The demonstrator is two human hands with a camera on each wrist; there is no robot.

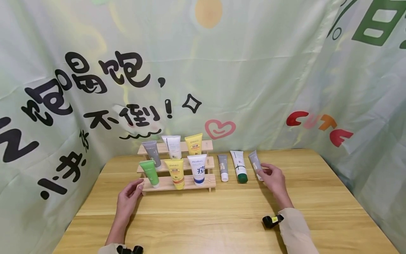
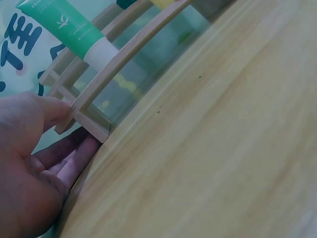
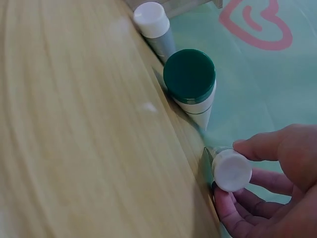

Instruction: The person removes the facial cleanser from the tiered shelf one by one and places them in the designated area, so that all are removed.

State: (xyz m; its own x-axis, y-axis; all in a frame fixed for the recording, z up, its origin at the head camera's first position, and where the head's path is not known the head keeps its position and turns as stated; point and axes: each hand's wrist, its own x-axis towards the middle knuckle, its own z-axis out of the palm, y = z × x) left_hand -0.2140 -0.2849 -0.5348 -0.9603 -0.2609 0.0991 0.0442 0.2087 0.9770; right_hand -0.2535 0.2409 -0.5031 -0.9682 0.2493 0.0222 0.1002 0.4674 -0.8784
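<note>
Left hand [image 1: 127, 198] pinches — right hand [image 1: 273, 179] too, well apart.

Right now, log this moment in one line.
left hand: grips rack | right hand: pinches rightmost tube | on rack: six tubes

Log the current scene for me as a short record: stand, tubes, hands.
Stand: three-tier wooden stand
Front row: green tube, front yellow tube, white-and-blue tube
Behind: upper gray tube, plain white tube, rear yellow tube
Left hand: grips the stand's lower left corner
Right hand: pinches held gray tube
Lying on table: loose gray tube, green-capped tube
</note>
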